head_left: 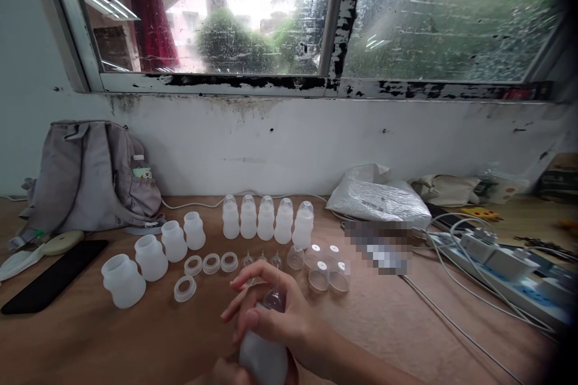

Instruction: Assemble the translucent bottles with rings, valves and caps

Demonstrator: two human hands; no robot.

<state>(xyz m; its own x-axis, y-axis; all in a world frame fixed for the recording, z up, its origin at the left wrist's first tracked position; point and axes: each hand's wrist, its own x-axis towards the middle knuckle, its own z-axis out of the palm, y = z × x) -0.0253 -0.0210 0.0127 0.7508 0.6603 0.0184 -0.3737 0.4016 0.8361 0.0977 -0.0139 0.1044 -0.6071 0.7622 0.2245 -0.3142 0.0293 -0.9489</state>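
Close in front of me is a frosted white baby bottle [264, 356], slightly tilted, with a clear top. My left hand [231, 371] is wrapped round its lower body, mostly cut off by the bottom edge. My right hand [289, 313] is closed round the bottle's upper part, its fingers hiding much of the neck. Just beyond my hands lie several clear nipples [276, 260] and several clear dome caps [318, 280]. White collar rings [185, 289] lie left of them. Open bottle bodies [124, 281] stand in a slanting row at the left.
Several capped bottles [266, 219] stand in a row near the wall. A grey backpack [97, 174] and a black flat object [54, 277] are at the left. A silver plastic bag [379, 198], a power strip [506, 271] and loose cables occupy the right.
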